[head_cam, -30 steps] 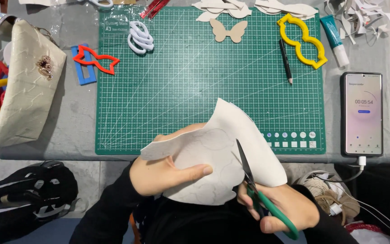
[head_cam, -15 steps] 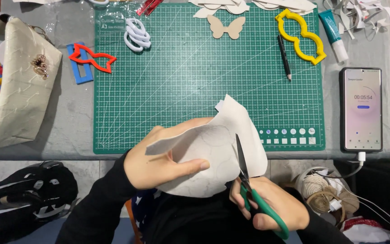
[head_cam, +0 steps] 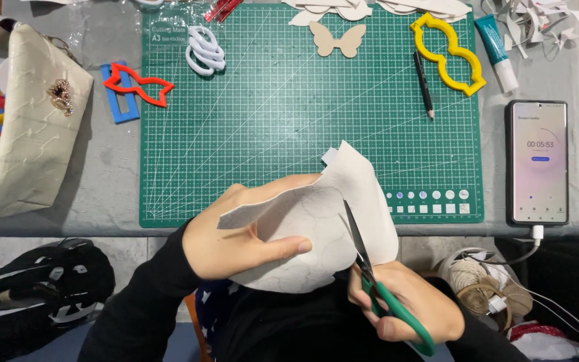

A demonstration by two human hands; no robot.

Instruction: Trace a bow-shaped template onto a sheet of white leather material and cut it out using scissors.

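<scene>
The left hand (head_cam: 236,245) grips a white sheet (head_cam: 316,228) above the tabletop's near edge; the right hand (head_cam: 403,308) holds green scissors (head_cam: 376,281), blades part-open in it. The cut looks partly done; much of the traced outline seems uncut.

Single head-worn view, looking almost straight down from above the seated person — the green cutting mat (head_cam: 289,121) on the grey table (head_cam: 112,167) fills the upper frame, its far edge cropped at the top. The left hand (head_cam: 236,234) and right hand (head_cam: 403,305) sit close beneath the lens at the bottom edge — no second view shares the scene.
</scene>
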